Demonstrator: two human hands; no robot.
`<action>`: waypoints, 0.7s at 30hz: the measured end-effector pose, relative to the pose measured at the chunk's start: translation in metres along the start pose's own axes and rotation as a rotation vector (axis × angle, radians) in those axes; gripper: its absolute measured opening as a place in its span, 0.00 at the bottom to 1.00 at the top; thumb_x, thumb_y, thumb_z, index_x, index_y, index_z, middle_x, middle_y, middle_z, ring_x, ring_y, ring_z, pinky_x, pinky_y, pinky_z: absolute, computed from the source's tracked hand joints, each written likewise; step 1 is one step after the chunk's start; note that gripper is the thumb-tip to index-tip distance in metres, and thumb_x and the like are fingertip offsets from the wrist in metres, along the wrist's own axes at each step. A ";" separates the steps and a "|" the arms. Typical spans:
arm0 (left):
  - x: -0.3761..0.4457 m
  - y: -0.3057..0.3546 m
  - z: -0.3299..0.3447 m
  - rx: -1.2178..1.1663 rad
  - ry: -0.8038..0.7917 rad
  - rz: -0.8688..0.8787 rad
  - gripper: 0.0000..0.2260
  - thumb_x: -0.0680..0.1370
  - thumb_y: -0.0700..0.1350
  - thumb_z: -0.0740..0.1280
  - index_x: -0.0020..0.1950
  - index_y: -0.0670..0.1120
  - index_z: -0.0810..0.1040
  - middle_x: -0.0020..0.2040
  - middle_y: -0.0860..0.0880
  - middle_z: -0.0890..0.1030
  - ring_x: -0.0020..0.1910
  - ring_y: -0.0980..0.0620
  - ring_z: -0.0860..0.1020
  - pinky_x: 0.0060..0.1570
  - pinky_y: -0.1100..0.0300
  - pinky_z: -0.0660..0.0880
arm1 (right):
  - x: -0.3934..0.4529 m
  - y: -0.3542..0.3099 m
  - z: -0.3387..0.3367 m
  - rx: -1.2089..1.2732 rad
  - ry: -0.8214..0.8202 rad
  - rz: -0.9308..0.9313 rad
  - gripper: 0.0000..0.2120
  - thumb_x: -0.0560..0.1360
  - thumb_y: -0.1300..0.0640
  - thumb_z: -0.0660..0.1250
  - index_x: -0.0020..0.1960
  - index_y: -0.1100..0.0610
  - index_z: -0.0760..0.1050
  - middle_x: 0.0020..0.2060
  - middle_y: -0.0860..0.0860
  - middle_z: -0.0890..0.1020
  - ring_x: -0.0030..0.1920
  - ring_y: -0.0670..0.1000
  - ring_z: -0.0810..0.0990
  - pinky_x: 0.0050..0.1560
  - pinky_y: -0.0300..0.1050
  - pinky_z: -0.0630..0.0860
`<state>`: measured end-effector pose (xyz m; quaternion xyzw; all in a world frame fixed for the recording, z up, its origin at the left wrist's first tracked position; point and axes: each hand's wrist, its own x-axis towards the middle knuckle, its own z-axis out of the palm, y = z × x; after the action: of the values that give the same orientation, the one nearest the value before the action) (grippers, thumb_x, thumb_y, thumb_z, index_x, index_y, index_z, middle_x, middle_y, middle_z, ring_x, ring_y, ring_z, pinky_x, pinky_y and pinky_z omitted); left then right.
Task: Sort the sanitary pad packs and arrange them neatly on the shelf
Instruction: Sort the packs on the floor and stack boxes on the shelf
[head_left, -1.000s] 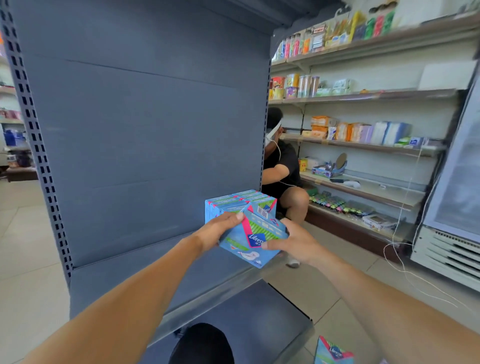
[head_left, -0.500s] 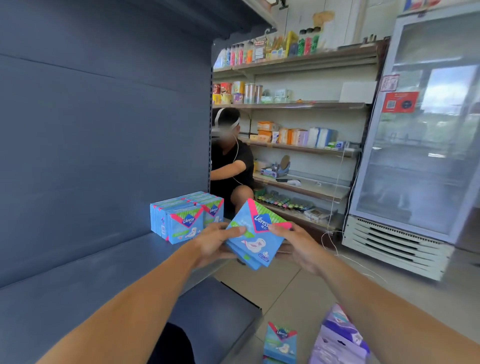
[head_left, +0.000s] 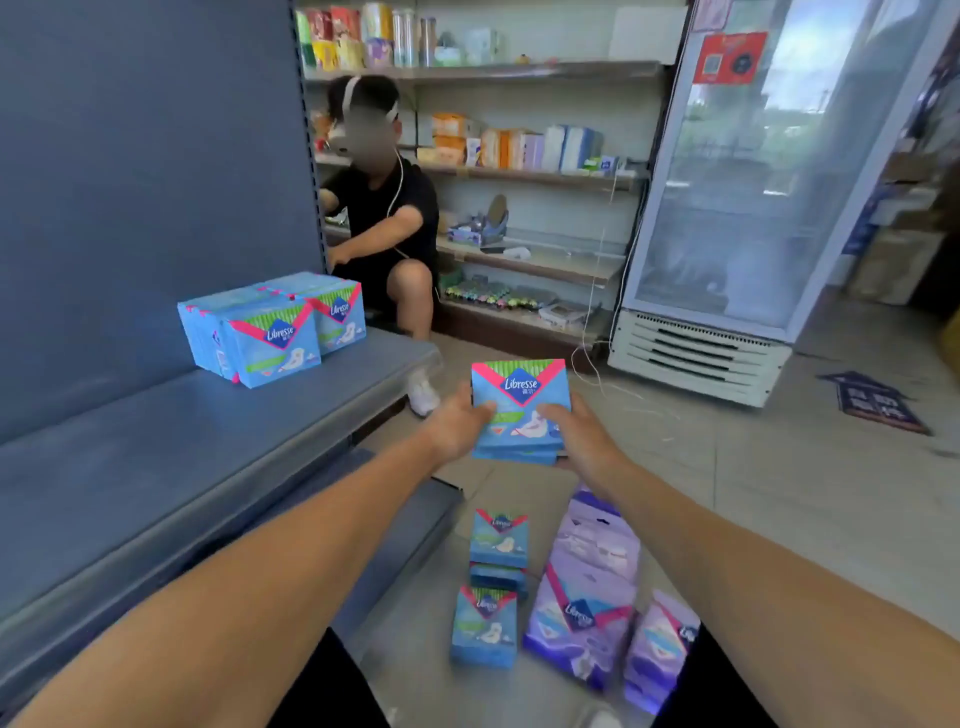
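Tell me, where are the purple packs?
The purple packs lie on the floor at lower right, beside the blue packs on the floor, below the hands.

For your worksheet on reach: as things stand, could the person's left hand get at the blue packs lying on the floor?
Probably not yet: the left hand and right hand both grip a stack of blue packs. Nothing covers the floor packs.

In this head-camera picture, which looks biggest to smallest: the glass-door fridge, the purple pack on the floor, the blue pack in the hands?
1. Glass-door fridge, by far the largest.
2. Purple pack on the floor.
3. Blue pack, held between the left hand and right hand.
The purple pack lies nearer the camera, so that gap is uncertain.
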<state>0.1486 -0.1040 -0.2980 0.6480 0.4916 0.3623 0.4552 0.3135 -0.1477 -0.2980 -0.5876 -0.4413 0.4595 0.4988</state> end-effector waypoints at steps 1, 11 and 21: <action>-0.005 -0.009 0.011 0.014 -0.012 -0.014 0.22 0.77 0.49 0.64 0.68 0.42 0.68 0.61 0.40 0.79 0.56 0.44 0.79 0.60 0.44 0.75 | -0.003 0.015 -0.002 -0.021 0.020 0.001 0.12 0.78 0.59 0.64 0.60 0.50 0.69 0.55 0.57 0.82 0.46 0.54 0.82 0.49 0.53 0.79; 0.005 -0.140 0.080 0.114 -0.059 -0.263 0.16 0.81 0.39 0.58 0.70 0.42 0.63 0.59 0.41 0.77 0.51 0.47 0.75 0.50 0.56 0.72 | 0.021 0.158 0.005 -0.325 0.063 0.142 0.18 0.76 0.56 0.62 0.65 0.57 0.67 0.58 0.56 0.78 0.55 0.56 0.79 0.57 0.52 0.76; 0.010 -0.286 0.114 0.185 -0.102 -0.601 0.22 0.81 0.41 0.60 0.74 0.47 0.59 0.62 0.44 0.77 0.57 0.43 0.78 0.48 0.59 0.71 | 0.044 0.309 0.039 -0.376 -0.030 0.392 0.22 0.80 0.56 0.63 0.71 0.59 0.63 0.64 0.58 0.77 0.63 0.59 0.76 0.56 0.44 0.69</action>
<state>0.1679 -0.0915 -0.6051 0.5298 0.6685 0.1322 0.5050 0.3017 -0.1320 -0.6118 -0.7373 -0.4038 0.4660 0.2760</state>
